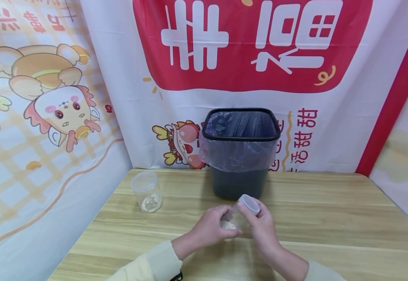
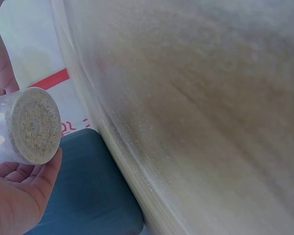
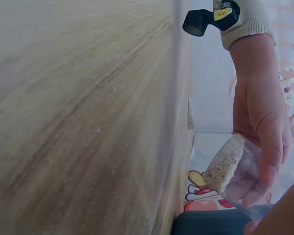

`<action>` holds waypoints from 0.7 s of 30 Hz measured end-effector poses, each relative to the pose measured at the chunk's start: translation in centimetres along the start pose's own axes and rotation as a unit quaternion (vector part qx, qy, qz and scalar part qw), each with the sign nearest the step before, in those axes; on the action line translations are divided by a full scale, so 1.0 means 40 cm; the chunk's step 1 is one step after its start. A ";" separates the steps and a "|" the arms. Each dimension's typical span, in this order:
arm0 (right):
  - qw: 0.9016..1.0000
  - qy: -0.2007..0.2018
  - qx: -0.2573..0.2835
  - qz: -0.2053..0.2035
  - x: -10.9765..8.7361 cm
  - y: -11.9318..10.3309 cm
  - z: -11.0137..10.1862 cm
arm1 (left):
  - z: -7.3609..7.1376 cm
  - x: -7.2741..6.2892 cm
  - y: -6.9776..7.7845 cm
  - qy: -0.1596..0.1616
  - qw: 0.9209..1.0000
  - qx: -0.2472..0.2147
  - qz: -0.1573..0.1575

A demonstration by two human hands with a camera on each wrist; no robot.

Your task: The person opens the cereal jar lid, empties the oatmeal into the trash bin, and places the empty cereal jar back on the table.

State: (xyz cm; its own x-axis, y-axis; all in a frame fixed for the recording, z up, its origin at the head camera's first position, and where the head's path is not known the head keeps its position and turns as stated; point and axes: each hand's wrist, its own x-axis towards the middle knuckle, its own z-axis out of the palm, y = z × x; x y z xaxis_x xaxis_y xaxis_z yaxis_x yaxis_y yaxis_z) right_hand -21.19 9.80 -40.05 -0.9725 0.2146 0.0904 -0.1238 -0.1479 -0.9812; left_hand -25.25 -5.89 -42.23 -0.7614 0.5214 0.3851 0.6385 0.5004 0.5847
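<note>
A clear plastic jar [image 1: 237, 219] is held tilted above the table, its translucent lid [image 1: 249, 205] at the upper right end. My left hand [image 1: 212, 226] grips the jar's body round the lower part. At the lid end, my right hand [image 1: 264, 228] holds the rim with fingers and thumb. Pale flakes [image 2: 38, 126] cover the jar's bottom in the left wrist view. They also show through the wall beside the left hand [image 3: 259, 107] in the right wrist view. Part of the right hand [image 3: 284, 215] hides the lid there.
A second clear jar [image 1: 145, 186] with pale flakes at its bottom stands on the wooden table [image 1: 316, 218] at left. Behind the hands is a dark bin [image 1: 239, 181] lined with a translucent bag [image 1: 240, 154]. Printed cloths [image 1: 112, 78] hang around the table.
</note>
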 end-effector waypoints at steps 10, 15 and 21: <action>1.000 -0.011 0.003 0.006 0.006 0.013 -0.020 | 0.000 0.001 -0.010 -0.008 1.000 -0.010 0.020; 1.000 -0.015 0.010 0.007 0.007 0.016 -0.027 | -0.002 0.003 -0.012 -0.022 0.999 -0.023 0.010; 1.000 -0.018 0.013 0.005 0.005 0.018 -0.033 | -0.004 0.004 -0.007 -0.033 0.999 -0.042 -0.007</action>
State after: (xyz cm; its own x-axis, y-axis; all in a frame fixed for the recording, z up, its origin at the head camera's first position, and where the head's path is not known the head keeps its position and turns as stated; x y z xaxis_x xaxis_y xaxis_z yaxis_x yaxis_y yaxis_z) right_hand -21.23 11.00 -40.95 -0.9801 0.1782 0.0876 -0.1193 -0.1757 -0.9772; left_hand -25.58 -6.05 -42.23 -0.7588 0.5615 0.3301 0.6145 0.4490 0.6487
